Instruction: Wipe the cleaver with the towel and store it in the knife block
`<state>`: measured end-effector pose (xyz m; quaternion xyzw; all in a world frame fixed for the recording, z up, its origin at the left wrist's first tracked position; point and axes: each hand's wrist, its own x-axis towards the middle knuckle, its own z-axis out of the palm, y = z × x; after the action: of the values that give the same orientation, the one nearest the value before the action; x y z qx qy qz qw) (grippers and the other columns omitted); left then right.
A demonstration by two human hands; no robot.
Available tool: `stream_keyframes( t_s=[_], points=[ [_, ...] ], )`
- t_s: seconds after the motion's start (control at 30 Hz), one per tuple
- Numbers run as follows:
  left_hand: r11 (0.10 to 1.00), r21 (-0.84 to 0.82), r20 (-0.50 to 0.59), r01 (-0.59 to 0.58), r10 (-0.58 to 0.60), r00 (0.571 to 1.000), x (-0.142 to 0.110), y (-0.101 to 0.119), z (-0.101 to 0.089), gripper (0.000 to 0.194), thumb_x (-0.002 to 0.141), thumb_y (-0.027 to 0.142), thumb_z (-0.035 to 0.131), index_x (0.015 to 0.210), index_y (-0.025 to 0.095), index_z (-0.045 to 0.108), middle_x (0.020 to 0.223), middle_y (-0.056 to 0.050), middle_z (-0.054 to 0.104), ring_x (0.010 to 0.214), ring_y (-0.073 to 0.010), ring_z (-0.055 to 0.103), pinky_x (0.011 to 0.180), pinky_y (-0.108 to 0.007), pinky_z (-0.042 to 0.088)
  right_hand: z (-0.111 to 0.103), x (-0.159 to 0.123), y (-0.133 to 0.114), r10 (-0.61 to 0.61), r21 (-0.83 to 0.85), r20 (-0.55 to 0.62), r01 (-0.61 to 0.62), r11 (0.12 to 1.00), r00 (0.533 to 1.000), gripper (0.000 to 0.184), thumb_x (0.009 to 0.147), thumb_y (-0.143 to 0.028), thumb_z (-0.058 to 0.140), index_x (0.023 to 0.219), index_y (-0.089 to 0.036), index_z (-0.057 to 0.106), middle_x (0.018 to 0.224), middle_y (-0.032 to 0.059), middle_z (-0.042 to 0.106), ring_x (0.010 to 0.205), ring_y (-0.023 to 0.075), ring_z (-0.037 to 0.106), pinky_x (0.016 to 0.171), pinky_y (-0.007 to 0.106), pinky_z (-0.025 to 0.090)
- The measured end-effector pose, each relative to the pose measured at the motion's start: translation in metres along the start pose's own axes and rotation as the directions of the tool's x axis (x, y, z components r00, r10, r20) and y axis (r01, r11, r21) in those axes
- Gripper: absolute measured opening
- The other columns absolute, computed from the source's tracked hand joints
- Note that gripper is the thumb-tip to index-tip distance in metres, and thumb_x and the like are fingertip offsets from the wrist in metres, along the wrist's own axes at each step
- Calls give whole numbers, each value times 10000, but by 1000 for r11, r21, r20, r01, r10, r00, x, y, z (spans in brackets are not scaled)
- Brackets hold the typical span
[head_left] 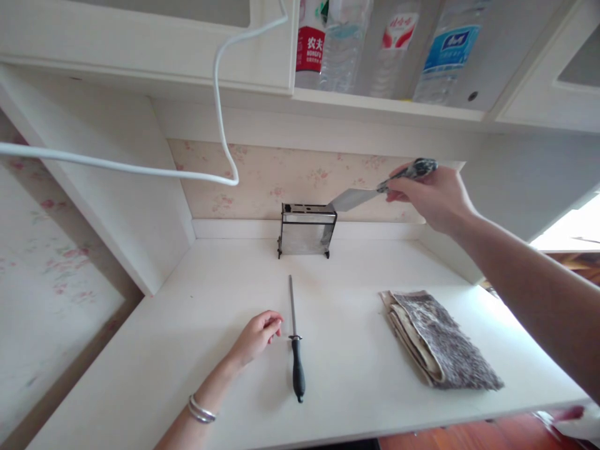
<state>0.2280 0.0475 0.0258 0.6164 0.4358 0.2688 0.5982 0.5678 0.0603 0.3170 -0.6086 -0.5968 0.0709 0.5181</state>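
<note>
My right hand [434, 195] is raised at the back right, closed around the dark handle of a knife [375, 190]. The knife's blade tip points left and down, at the top edge of a metal knife holder [307, 231] standing against the back wall. My left hand [257, 336] rests on the white counter [187, 325] with its fingers loosely curled, holding nothing. Its fingertips lie just left of a sharpening steel [295, 337] with a black handle, which lies flat on the counter.
A folded grey and beige cloth [438, 337] lies on the counter at the right. A white cable [220, 125] hangs across the upper left. Several water bottles [347, 44] stand on the shelf above. A side panel closes the counter at the left.
</note>
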Motion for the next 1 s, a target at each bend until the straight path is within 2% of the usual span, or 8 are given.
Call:
stream_keyframes(
  t_s=[0.07,0.1,0.17,0.27,0.4,0.67,1.0],
  points=[
    [1000,7,5,0,0,1000,0,-1,0,333,849,444,536,987,156,629,752,-6,600,598,-115,455,574,-241,356,10,20,-4,-32,27,-6,32,999,999,384,849,-260,468,1012,52,620,824,62,683,745,116,680,772,276,483],
    [1000,11,7,1,-1,1000,0,-1,-1,331,850,439,532,989,154,627,751,-6,598,597,-114,454,576,-242,356,16,29,-4,-33,35,-1,33,999,999,397,851,-252,448,1005,75,612,821,61,672,721,92,673,769,271,478],
    [1000,20,15,5,-6,1000,-1,-1,-1,325,852,429,525,989,152,623,753,-5,597,598,-113,454,582,-244,359,28,45,-2,-13,53,11,13,999,1000,297,808,-238,570,964,2,650,799,46,678,666,80,665,757,270,512],
    [999,31,36,6,-7,999,-2,-1,-1,319,857,427,519,984,154,623,770,-7,602,608,-112,458,593,-243,362,43,63,2,29,96,3,-29,995,1000,123,699,-168,730,812,-152,687,725,29,678,607,132,648,682,308,583],
    [999,34,62,8,-11,998,-3,1,-2,313,866,429,513,980,159,621,786,-9,602,619,-112,457,601,-241,362,55,76,1,82,117,49,-87,989,995,99,696,-151,738,773,-125,683,688,52,668,597,153,648,661,341,590],
    [999,32,78,23,-26,997,-4,4,-2,327,872,454,510,982,167,623,803,-14,611,636,-119,472,619,-250,372,60,88,-2,102,93,75,-109,990,992,58,694,-109,712,739,-116,675,613,28,639,561,138,617,631,320,584],
    [998,50,87,26,-30,996,-5,7,-4,334,878,463,506,975,166,622,818,-23,626,653,-126,495,642,-262,388,59,109,17,135,43,39,-137,990,990,82,685,-151,750,729,-145,681,622,37,639,577,163,624,613,329,595]
  ],
)
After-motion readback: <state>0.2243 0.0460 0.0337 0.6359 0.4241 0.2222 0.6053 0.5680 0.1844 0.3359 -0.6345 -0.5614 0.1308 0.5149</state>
